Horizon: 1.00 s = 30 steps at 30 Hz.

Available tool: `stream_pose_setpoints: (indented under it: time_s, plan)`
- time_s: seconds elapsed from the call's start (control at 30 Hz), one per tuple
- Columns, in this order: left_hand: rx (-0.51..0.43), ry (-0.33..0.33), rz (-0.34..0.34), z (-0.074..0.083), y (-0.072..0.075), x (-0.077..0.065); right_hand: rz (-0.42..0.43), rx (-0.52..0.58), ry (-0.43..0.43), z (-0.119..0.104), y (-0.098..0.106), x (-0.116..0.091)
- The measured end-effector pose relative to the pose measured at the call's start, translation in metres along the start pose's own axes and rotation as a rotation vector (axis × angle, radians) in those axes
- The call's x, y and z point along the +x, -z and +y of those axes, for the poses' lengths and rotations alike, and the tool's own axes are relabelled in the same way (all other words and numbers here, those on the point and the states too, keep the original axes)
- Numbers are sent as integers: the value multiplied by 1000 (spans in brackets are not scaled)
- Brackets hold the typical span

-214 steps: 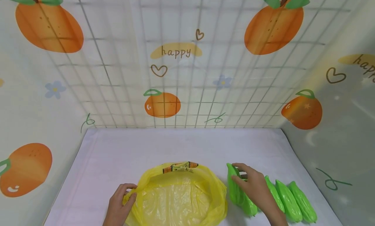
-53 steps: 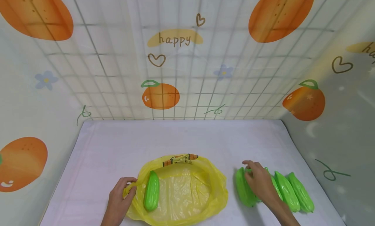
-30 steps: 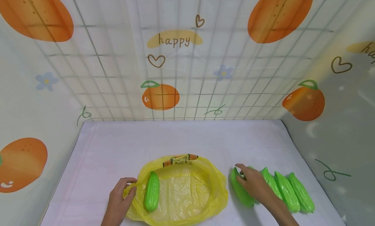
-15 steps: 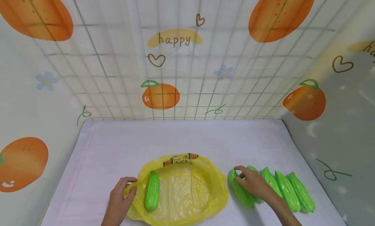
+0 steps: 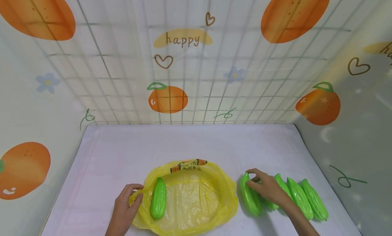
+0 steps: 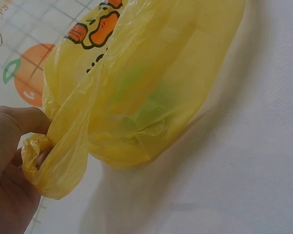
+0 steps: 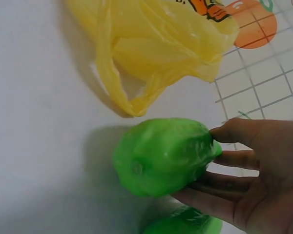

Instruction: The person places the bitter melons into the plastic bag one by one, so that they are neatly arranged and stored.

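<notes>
A yellow plastic bag (image 5: 228, 208) lies spread with its mouth wide toward the head camera. The left hand (image 5: 126, 205) pinches its left edge, where a bag handle (image 6: 63, 170) loops between thumb and fingers. Inside the bag, along its left side, lies one glossy green, cucumber-shaped vegetable (image 5: 158, 198). To the right of the bag, the right hand (image 5: 267, 186) holds another green vegetable (image 5: 251, 197) by its narrow upper end, thumb on one side and fingers on the other. In the right wrist view this vegetable (image 7: 161, 158) shows its blunt end, with the fingers partly beneath it.
Several more green vegetables (image 5: 300, 198) lie side by side on the white table (image 5: 190, 140) at the right, partly behind the right forearm. Walls of orange-printed cloth (image 5: 196, 72) stand behind and at both sides, with a wire grid showing through at the back.
Since the oldest frame, a green vegetable has come to lie inside the bag. The right hand went to the row and now grips another vegetable's tip. The left hand keeps its hold.
</notes>
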State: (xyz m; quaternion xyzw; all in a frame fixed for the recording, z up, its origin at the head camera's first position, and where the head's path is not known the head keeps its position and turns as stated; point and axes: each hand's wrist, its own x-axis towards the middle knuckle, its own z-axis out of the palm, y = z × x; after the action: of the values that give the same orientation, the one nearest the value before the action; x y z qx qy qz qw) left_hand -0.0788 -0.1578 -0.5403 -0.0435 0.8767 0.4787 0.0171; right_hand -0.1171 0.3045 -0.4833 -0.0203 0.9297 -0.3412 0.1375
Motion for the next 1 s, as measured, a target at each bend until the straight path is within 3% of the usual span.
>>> stream_pose_setpoints:
  time_s: [0.33,0.67,1.0]
  plan:
    - [4,-13,8,-1,0,0,-3,175,-28,-2,9,1]
    - [3,5,-9,0,-2,-1,-36,332,-89,-19,20,2]
    - [7,1,-9,0,-2,-1,-137,467,-18,-47,20,8]
